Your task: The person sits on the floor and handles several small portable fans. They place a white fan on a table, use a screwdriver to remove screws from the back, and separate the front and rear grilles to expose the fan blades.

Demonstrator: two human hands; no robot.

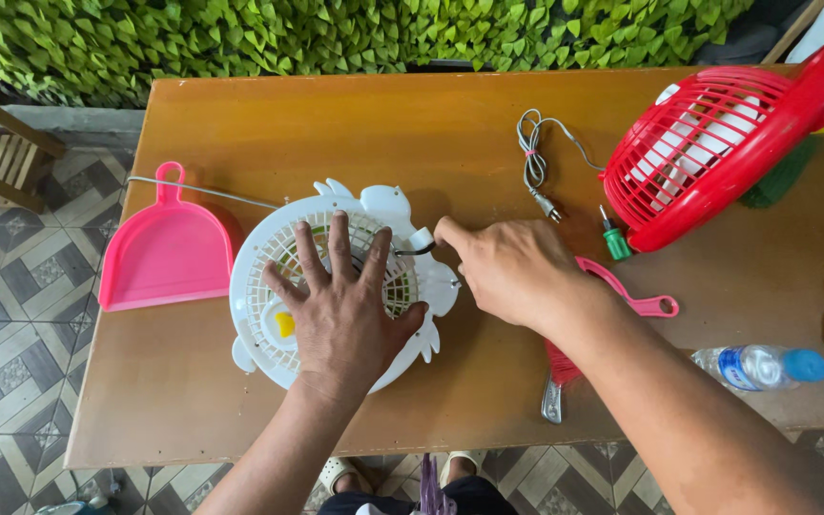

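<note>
A small white fan (269, 305) with a round grille lies face up on the brown wooden table (374, 124). My left hand (345, 305) presses flat on the grille, fingers spread. My right hand (507, 267) is at the fan's right rim, fingers pinched on a thin dark metal piece (414, 251) beside a white knob. A yellow part shows through the grille near my left thumb side.
A pink dustpan (166, 250) lies left of the fan. A red fan (717, 153) with a grey cord and plug (538, 172) is at the back right, a green-handled screwdriver (614, 240) beside it. Pink-handled pliers (641, 303), a red-handled tool (555, 381) and a water bottle (760, 367) lie to the right.
</note>
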